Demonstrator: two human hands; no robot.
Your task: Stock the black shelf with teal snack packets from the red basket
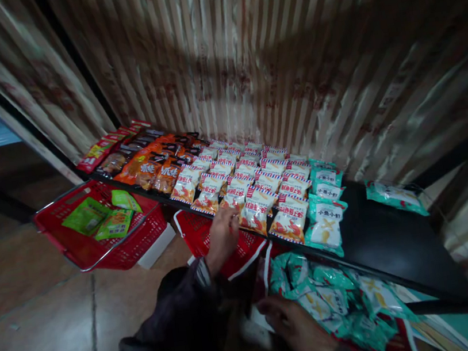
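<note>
My left hand (223,236) reaches to the shelf's front edge, its fingertips at the lower edge of a white-and-orange snack bag (235,190). Its fingers are stretched forward, and no grip round the bag is visible. Just right of it lies another such snack bag (256,210) in the front row. My right hand (296,326) is lower, beside a red basket heaped with teal snack bags (320,294). Its thumb and fingers are loosely bent and apart, with nothing clearly held. The fingers are somewhat blurred.
Orange bags (145,164) and red bags (102,150) fill the left of the black shelf (382,236). Teal bags (325,223) stand right of the white rows. A red basket (110,257) with green packets sits on the floor at left. Corrugated sheeting (221,55) backs the shelf.
</note>
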